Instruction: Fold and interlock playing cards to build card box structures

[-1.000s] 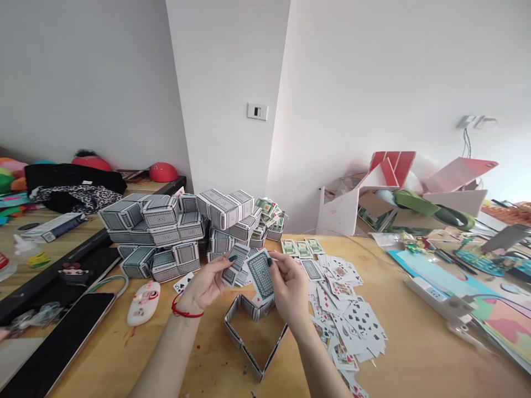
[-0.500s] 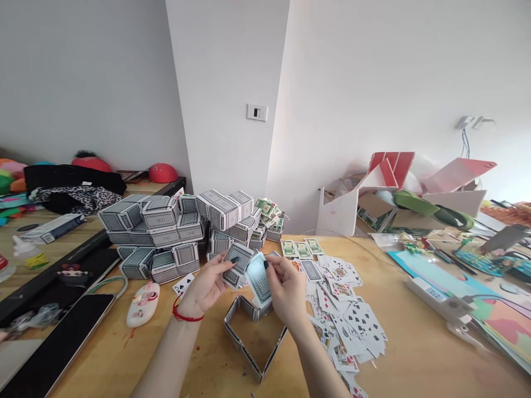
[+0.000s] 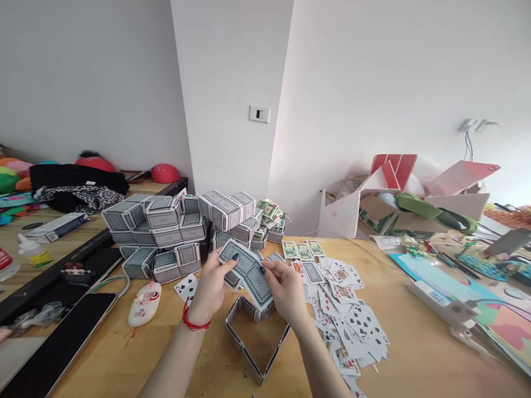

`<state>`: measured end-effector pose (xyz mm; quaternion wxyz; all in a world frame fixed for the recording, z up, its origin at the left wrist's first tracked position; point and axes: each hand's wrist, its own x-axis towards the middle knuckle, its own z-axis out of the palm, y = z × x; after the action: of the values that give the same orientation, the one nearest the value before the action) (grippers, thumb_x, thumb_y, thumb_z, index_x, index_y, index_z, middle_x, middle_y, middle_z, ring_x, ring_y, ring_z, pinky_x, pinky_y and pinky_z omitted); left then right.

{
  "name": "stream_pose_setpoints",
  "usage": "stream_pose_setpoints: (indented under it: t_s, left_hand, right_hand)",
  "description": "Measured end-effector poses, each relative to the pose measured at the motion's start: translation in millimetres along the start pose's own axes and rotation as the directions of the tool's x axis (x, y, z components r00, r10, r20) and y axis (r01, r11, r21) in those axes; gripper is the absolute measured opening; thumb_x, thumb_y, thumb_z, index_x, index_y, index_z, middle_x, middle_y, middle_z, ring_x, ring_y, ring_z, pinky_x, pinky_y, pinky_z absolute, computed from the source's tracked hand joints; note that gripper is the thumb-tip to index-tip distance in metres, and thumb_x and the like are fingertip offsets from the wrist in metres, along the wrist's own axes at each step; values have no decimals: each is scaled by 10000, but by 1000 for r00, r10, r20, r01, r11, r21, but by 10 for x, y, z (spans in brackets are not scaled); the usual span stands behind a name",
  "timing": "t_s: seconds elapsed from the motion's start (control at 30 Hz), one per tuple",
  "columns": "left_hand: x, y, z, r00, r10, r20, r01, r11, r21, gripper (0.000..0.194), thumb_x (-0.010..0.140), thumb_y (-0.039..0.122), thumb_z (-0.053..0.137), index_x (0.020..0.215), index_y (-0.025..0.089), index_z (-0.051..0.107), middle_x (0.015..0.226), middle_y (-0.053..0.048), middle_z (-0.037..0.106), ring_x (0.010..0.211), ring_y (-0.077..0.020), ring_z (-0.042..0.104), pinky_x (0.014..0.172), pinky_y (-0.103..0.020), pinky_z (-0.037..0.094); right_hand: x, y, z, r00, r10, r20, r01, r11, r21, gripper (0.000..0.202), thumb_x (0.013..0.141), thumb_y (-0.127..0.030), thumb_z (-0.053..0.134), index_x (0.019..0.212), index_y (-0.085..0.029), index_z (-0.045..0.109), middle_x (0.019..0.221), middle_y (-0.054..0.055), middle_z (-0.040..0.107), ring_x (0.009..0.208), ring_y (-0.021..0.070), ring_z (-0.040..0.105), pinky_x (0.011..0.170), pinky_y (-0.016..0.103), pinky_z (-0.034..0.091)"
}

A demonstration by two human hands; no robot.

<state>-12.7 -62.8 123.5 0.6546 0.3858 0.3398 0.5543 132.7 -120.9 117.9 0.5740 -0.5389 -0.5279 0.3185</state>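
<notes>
Both left hand and right hand pinch cards, thumbs on top. Probably light, springy, slick; crease easily, so I'd grip edges.

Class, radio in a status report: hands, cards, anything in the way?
Left hand and right hand: both gripping patterned cards, backs showing. Open card frame below. Loose cards crowd the right forearm.

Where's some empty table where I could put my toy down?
The biggest bare patch looks to be right of the scattered cards, nearer you than the power strip. A smaller one lies between the white mouse and the red bracelet. It's crowded around the card boxes at the back left.
</notes>
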Motion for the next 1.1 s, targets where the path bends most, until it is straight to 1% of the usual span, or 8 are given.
stream_pose_setpoints:
  t_s: [0.2, 0.37, 0.57, 0.63, 0.77, 0.83, 0.93, 1.1]
  left_hand:
    - [25, -39, -25, 999, 21, 26, -23, 997, 78, 338, 641, 188, 698, 953, 177, 567, 808, -2, 655, 713, -151, 606, 673, -244, 452]
    - [2, -63, -25, 995, -17, 98, 2, 989, 149, 306, 697, 230, 654, 976, 188, 535, 843, -9, 633, 774, -163, 594, 679, -257, 458]
    - [-64, -49, 67, 994, -46, 104, 29, 986, 162, 316, 672, 235, 659, 960, 187, 539, 821, -6, 638, 752, -170, 598, 669, -270, 456]
    - [-61, -39, 64, 995, -41, 94, 25, 985, 171, 327, 674, 262, 662, 971, 190, 544, 793, -1, 636, 708, -165, 597, 652, -273, 455]
    - [-18, 3, 2, 1000, 17, -6, -15, 981, 191, 386, 646, 349, 684, 975, 188, 559, 749, 6, 631, 634, -152, 580, 561, -241, 419]
    - [6, 27, -33, 998, 45, -41, -36, 981, 193, 399, 629, 389, 688, 940, 166, 578, 756, -8, 631, 633, -148, 572, 528, -224, 391]
    - [25, 38, -63, 997, 69, -29, -61, 975, 212, 388, 621, 423, 684, 881, 151, 592, 719, -4, 620, 599, -133, 552, 521, -221, 377]
    - [0, -8, -30, 995, 100, -2, -95, 957, 272, 358, 614, 434, 683, 818, 160, 575, 625, 27, 582, 542, -121, 524, 519, -227, 372]
  right_hand:
    - [23, 76, -18, 1000, 11, 28, -12, 999, 35, 218, 781, -306, 540, 893, -171, 668, 776, 66, 704, 717, 209, 650, 591, 280, 481]
    - [46, 118, -56, 999, 31, 45, -32, 999, 23, 238, 766, -365, 561, 874, -164, 629, 702, 53, 693, 620, 187, 627, 523, 257, 454]
    - [65, 86, -108, 995, 96, 39, -96, 995, -8, 413, 748, -427, 585, 1054, -152, 543, 628, 20, 662, 496, 147, 562, 445, 228, 408]
    - [65, 60, -136, 982, 140, 126, -140, 990, -10, 395, 746, -451, 584, 1005, -154, 556, 597, 3, 640, 445, 127, 532, 412, 215, 388]
    - [49, 20, -170, 913, 204, 352, -214, 977, -12, 321, 771, -485, 534, 769, -166, 563, 419, -47, 531, 316, 93, 445, 336, 186, 320]
    - [42, 14, -162, 909, 189, 372, -210, 978, 17, 322, 781, -485, 511, 732, -169, 553, 448, -31, 564, 314, 92, 461, 327, 184, 313]
    - [41, 21, -131, 912, 181, 367, -214, 975, 53, 318, 770, -481, 516, 705, -171, 535, 597, 16, 657, 325, 86, 487, 318, 188, 306]
    - [41, 47, -100, 911, 188, 368, -238, 966, 97, 300, 771, -465, 517, 689, -180, 472, 608, 20, 666, 294, 70, 467, 288, 170, 242]
